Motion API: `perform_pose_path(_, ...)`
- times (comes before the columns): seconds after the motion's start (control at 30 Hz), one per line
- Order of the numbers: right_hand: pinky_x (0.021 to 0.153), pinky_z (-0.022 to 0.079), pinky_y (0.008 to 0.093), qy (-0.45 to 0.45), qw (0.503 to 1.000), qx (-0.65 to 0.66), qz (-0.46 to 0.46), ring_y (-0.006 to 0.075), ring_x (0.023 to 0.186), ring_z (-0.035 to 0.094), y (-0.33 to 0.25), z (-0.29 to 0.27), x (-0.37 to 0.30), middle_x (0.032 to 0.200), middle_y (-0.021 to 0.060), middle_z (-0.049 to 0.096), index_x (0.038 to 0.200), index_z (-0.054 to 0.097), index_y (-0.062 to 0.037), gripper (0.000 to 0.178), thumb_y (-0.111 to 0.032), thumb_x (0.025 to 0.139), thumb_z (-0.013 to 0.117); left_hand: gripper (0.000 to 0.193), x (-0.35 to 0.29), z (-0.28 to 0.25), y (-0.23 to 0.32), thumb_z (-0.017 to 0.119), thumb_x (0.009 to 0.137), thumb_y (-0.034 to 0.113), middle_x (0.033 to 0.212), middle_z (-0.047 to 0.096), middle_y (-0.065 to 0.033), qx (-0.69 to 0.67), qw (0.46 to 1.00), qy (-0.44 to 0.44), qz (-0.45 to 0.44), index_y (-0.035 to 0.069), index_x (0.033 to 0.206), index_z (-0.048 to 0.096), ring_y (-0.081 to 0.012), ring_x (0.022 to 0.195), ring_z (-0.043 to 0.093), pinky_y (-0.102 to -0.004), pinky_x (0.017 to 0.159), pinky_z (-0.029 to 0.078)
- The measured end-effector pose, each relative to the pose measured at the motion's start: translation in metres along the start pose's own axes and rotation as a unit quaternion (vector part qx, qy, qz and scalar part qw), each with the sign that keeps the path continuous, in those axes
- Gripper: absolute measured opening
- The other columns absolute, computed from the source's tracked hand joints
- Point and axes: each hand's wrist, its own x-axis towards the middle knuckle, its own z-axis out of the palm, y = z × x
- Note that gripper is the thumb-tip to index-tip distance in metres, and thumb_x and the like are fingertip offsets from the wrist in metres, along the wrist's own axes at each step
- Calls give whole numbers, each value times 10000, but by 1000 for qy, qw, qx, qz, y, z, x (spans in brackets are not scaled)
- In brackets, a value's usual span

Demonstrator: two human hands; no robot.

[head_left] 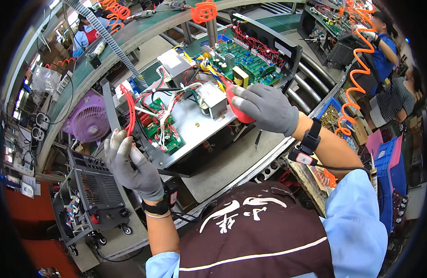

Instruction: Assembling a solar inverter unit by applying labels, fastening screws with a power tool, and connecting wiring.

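Note:
An open metal chassis [195, 129] lies before me, carrying circuit boards, metal boxes and bundles of coloured wire. My left hand [133, 164], in a grey glove, is at its near left corner, with the fingertips closed on the lower end of red wires [131, 113]. A small green circuit board [169, 139] sits just right of these wires. My right hand [265, 107], also gloved, is wrapped round a red-handled tool [237, 107] over the chassis's right side. The tool's tip is hidden among the wires. Behind it lies a large green circuit board [250, 60].
Metal rollers [311, 76] run beyond the chassis. A second black unit on casters [97, 190] stands at left, below a purple fan [89, 118]. An orange coiled hose [357, 69] hangs at right near a bin of small screws [331, 116]. Other people work farther back.

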Motion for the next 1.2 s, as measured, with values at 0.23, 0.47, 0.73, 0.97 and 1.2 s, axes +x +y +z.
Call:
perform_pose_path(0.23,689,467,337,-33,999,7,-32,231,784,564,3,-5,9,1031,114,589,1072,542,-53,354,-116,726,579,223,2,-2,-2,444,818,-70,1054,637,-140,10,1000,2,17,13,958,597,-307,1034,597,-488,1012,372)
perform_pose_path(0.47,714,475,348,-70,997,11,-42,250,811,571,6,-20,18,1113,155,588,1049,554,-40,382,-95,674,605,196,3,-4,1,470,811,-41,1029,639,-119,18,1000,-6,-2,31,943,595,-304,1045,597,-477,1018,368)
perform_pose_path(0.73,800,504,342,-28,984,123,127,301,861,634,15,-44,48,1041,151,627,1078,527,-17,482,-5,645,739,143,5,-9,-10,494,796,110,993,619,-101,23,1000,-12,-15,68,879,602,-285,1010,619,-506,1021,331)
perform_pose_path(0.97,849,462,313,-21,934,197,298,182,920,580,57,-56,86,996,109,599,1103,509,-5,427,-177,763,702,128,5,-15,-12,596,731,110,921,631,-68,-1,999,-31,-37,104,858,590,-244,963,633,-524,1004,341)
perform_pose_path(1.2,802,492,315,-110,912,285,273,189,883,620,68,-29,108,954,114,646,1062,520,-13,404,-93,718,717,176,7,-21,-7,663,686,112,902,629,-48,-5,996,-60,-60,120,843,584,-221,946,633,-523,993,355)
